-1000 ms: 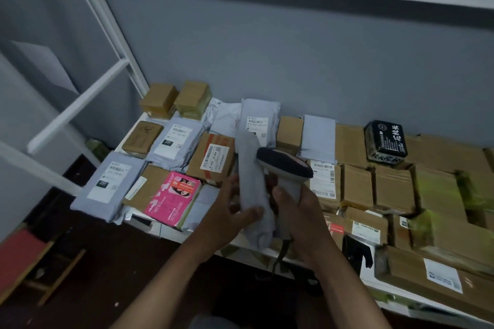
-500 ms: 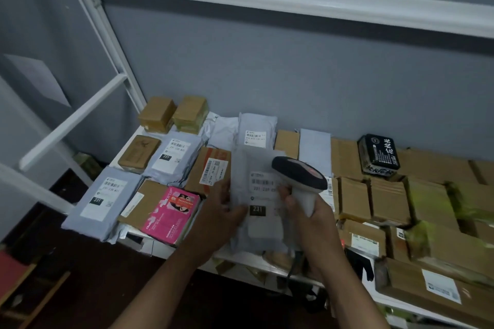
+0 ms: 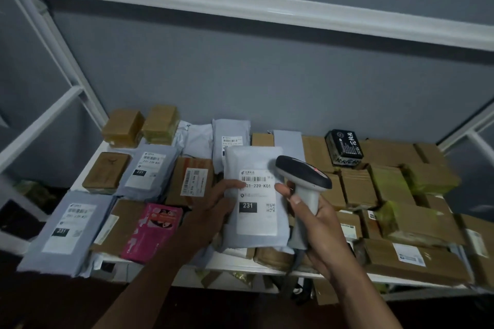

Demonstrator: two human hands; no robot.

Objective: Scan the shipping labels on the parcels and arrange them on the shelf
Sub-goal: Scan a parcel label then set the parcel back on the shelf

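Left hand (image 3: 213,203) grips grey plastic mailer parcel (image 3: 254,165), label up; right hand (image 3: 318,224) clasps white-handled barcode scanner (image 3: 304,181) over parcel-covered white shelf (image 3: 240,266).

— What can't you make out?

— The left hand (image 3: 213,211) covers the first digit on the grey mailer's label (image 3: 258,201), and the small print under the code is blurred.

— And the scanner (image 3: 303,189)?

— Its handle base and cord sink behind the right hand (image 3: 319,230). Far right, the brown boxes (image 3: 417,259) are cut by the edge (their labels too smeared to read).
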